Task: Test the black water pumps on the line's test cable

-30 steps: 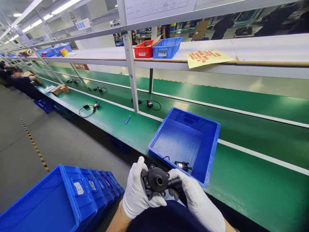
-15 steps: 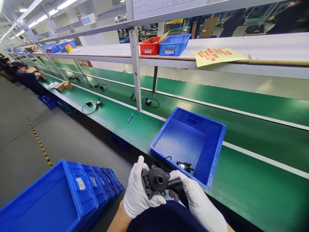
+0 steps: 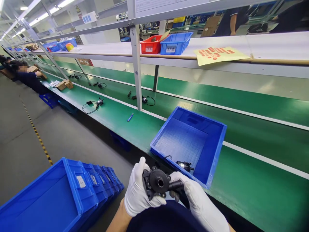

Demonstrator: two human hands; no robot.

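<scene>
Both gloved hands hold steady low in the view, just as a second ago. The left hand (image 3: 138, 192) is wrapped around the body of the black pump housing (image 3: 158, 182), thumb up along its side; the right hand (image 3: 193, 196) is clamped on the housing's side nozzle, fingers curled under it. The round port faces up toward the camera. The grip and the part's pose are unchanged, so the part looks to be under inspection, not being set down. Just beyond, the blue tray (image 3: 214, 161) sits on the green worktop (image 3: 253, 183) with one small motor (image 3: 184, 165) and its wire in the near corner. Stacked blue crates (image 3: 72, 193) stand to the left on the floor.
</scene>
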